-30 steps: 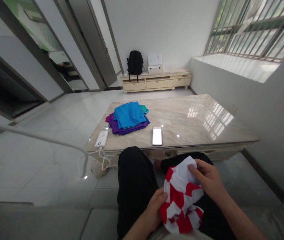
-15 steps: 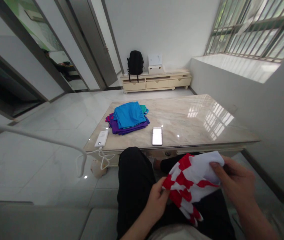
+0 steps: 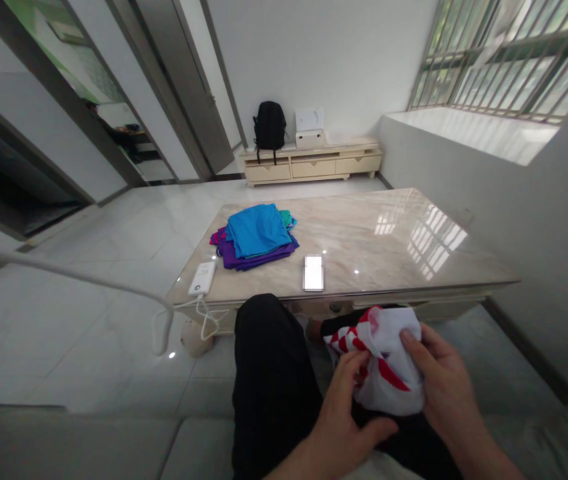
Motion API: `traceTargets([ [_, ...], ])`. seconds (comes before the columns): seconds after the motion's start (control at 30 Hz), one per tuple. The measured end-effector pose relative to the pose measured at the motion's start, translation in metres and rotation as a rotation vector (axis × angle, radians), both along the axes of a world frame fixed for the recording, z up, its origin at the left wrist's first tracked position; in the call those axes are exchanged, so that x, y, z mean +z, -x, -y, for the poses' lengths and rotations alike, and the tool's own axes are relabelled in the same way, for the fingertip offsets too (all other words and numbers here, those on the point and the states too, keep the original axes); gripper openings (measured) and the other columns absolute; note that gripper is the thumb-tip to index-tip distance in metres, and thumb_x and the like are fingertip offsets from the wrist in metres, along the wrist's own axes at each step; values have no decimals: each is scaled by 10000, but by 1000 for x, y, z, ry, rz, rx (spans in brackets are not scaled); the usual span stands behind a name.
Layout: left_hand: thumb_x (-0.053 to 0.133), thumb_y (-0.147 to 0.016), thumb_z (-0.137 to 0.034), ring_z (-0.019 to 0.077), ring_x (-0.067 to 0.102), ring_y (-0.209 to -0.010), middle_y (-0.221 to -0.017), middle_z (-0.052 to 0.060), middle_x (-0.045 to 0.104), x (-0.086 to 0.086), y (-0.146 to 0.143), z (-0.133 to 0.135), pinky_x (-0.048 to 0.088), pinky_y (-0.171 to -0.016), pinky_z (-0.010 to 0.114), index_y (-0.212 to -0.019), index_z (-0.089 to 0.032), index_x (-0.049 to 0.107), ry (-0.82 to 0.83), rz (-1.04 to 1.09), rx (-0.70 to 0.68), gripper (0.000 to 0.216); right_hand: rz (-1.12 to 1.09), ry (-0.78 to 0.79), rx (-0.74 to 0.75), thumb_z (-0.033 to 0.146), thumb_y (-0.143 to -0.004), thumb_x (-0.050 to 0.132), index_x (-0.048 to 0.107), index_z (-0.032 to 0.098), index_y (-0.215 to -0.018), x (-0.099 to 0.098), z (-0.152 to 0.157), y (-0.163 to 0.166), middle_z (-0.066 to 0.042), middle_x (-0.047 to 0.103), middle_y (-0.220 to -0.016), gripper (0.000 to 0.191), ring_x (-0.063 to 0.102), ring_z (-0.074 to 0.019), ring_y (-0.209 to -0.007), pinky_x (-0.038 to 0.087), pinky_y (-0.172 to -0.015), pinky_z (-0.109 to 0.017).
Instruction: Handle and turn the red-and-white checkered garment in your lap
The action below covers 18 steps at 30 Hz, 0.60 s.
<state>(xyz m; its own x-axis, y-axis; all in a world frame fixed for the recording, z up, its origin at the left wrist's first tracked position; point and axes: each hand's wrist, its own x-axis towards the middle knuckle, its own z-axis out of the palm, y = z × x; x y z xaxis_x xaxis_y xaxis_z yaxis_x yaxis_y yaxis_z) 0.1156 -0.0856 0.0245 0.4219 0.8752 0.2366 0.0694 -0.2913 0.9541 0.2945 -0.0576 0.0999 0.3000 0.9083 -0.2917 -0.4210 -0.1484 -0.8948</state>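
- Pale walls [image 3: 339, 53] and a glossy tiled floor [image 3: 114, 267] surround a low marble-topped table [image 3: 354, 220].
- Red-and-white checked cloth [image 3: 389, 393] hangs bunched above the lap, just in front of the table's near edge.
- Right hand [image 3: 444, 380] pinches the cloth's white end, thumb on top.
- Left hand [image 3: 341, 413] has its thumb spread wide, fingertips against the cloth; whether they hook a fold, I cannot tell.
- With one firm grip only, the cloth could slide onto the black trousers [image 3: 269, 373] or the floor if the right thumb eases.
- Its loose checked end could twist or crease, since nothing visibly pins it.
- A knee shifting sideways could snag the dangling white cable [image 3: 204, 327] and drag the power bank [image 3: 202, 278] off the table's near left corner.
- Beside the power bank sits a pile of folded clothes [image 3: 257, 230], blue on top and purple beneath, somewhat uneven; a bump might topple it.
- Window bars reflect in the table's right side.
- Against the far wall, a low cabinet [image 3: 314, 169] carries a black backpack [image 3: 270, 127] and white boxes [image 3: 309, 120].
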Motion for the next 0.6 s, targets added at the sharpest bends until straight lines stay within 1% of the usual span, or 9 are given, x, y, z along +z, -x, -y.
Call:
traceTargets([
  [0.03,895,-744,-353,360,434,-1435,-1585,150,402,-2,-2,0,390,-1187,503,-1567,-278,375,79,36,-27,976,-20,5,32,481,-705,887,737,197,-985,-4,2,5,-41,763,-777,426,685,-180,-593,573,-538,-253],
  [0.1,932,-689,-395,385,435,-1429,-1599,162,383,-4,-5,-2,386,-1183,521,-1580,-279,356,219,127,-21,1068,-47,16,82,478,-724,879,736,200,-1015,-9,7,13,-44,768,-819,427,676,-167,-612,568,-553,-246],
  [0.2,933,-687,-425,369,527,-1346,-1579,185,410,-6,-5,-9,481,-1087,491,-1622,-313,239,420,339,11,1170,-77,29,155,484,-723,879,739,196,-1040,-15,14,17,-47,758,-821,450,642,-142,-597,535,-540,-224],
  [0.27,948,-656,-454,352,540,-1337,-1620,174,360,-7,-2,-14,500,-1061,445,-1623,-346,217,480,478,22,1217,-90,23,239,504,-730,866,746,177,-997,-17,18,19,-46,731,-767,438,611,-125,-577,501,-526,-205],
  [0.3,952,-643,-469,342,548,-1330,-1629,165,350,-8,-1,-16,499,-1058,423,-1611,-347,254,487,517,19,1200,-94,13,290,514,-736,859,748,168,-963,-18,19,20,-43,712,-736,429,593,-116,-567,483,-520,-196],
  [0.37,938,-656,-488,300,624,-1215,-1532,158,491,-11,2,-19,522,-1004,373,-1536,-293,424,495,523,20,1038,-90,-9,378,525,-748,847,745,156,-905,-21,21,21,-36,685,-710,414,565,-101,-566,457,-524,-185],
  [0.43,909,-698,-473,247,688,-1008,-1243,127,690,-12,4,-20,553,-893,329,-1368,-209,599,505,446,63,784,-83,-31,426,520,-751,847,740,152,-876,-25,20,23,-31,670,-708,403,550,-92,-575,441,-532,-180],
  [0.5,880,-732,-426,227,694,-900,-1025,83,745,-10,7,-21,563,-819,305,-1192,-166,692,474,326,189,562,-90,-34,427,516,-750,849,725,151,-849,-28,19,24,-23,654,-699,398,537,-87,-573,432,-534,-179],
  [0.6,825,-776,-395,238,710,-891,-989,77,773,1,16,-22,580,-800,312,-1083,-160,751,257,119,376,393,-157,1,417,527,-723,861,703,156,-817,-33,17,24,-13,636,-673,414,526,-91,-554,432,-520,-189],
])
